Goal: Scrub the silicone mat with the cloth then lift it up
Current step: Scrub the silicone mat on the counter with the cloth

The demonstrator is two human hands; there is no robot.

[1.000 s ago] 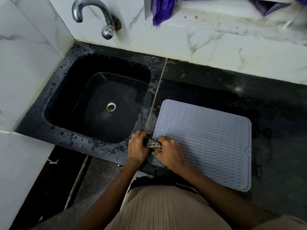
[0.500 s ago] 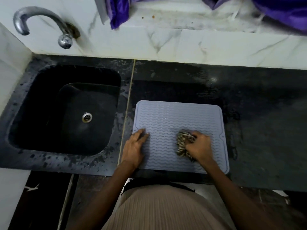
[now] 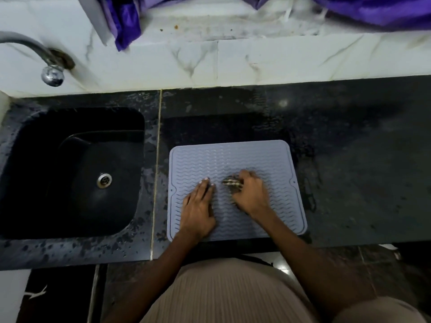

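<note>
A pale blue-grey silicone mat (image 3: 233, 159) with wavy ridges lies flat on the dark wet counter (image 3: 349, 159), close to its front edge. My left hand (image 3: 198, 206) rests flat on the mat's left half, fingers straight. My right hand (image 3: 251, 194) grips a bunched striped cloth (image 3: 232, 184) and presses it on the middle of the mat. Most of the cloth is hidden under the fingers.
A black sink (image 3: 74, 173) with a metal drain (image 3: 104, 180) sits left of the mat. A chrome tap (image 3: 46, 64) juts from the white marble wall. Purple fabric (image 3: 126, 19) hangs on the ledge behind. The counter stretches on to the right.
My right hand has carried the cloth from the mat's near-left corner to its middle. My left hand has moved further onto the mat and lies flat. The view has shifted right.
</note>
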